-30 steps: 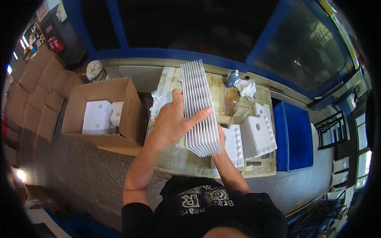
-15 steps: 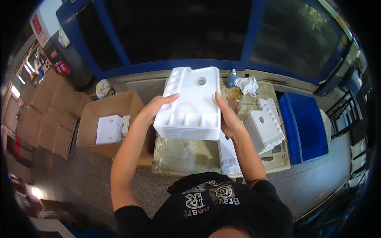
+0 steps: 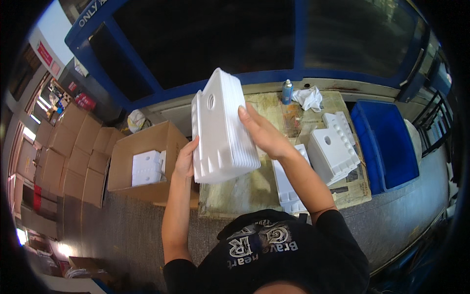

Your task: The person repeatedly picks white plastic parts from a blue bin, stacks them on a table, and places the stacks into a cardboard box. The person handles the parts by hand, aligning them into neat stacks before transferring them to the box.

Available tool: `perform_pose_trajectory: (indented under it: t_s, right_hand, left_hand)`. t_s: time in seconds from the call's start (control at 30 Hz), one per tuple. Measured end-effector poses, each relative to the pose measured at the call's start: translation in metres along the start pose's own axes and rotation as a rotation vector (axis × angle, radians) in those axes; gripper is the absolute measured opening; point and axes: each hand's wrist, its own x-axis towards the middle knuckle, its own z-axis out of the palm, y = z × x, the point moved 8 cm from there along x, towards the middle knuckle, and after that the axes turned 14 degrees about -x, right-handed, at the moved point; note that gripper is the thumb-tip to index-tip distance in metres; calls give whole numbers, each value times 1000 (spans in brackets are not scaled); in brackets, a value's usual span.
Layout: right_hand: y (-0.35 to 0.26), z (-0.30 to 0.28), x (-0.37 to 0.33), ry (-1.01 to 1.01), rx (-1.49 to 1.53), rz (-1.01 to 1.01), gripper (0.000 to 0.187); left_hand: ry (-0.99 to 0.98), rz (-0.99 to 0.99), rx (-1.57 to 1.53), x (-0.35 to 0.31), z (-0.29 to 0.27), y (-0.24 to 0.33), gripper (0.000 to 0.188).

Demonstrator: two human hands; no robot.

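- A black short-sleeved T-shirt [image 3: 289, 255] is worn.
- A pale grey and white printed design is carried on the chest of the shirt.
- Both forearms are left bare; no gloves, watch or rings are seen on the hands.

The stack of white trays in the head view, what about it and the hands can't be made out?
- Stack of white trays: how many there are; the ribbed edges blur together.
- Left hand: its fingers are hidden behind the stack.
- Right hand: its thumb cannot be seen.
- Open cardboard box: its depth, hidden under white foam pieces.
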Motion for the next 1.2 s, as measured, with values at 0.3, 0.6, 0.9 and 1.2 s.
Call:
perform_pose_trajectory:
  t_s: [0.3, 0.6, 0.9, 1.2]
  right_hand:
    - [10, 4, 13, -60, 73, 96, 96]
    - [-30, 0, -1, 48, 80, -119, 88]
    - [-82, 11, -49, 243, -455, -560, 72]
    - [-61, -4, -43, 256, -289, -640, 37]
  left_hand:
    - [64, 24, -96, -9, 9, 0, 45]
    - [75, 168, -14, -14, 37, -14, 59]
    - [-81, 213, -110, -23, 62, -28, 66]
    - [76, 220, -177, -18, 29, -36, 58]
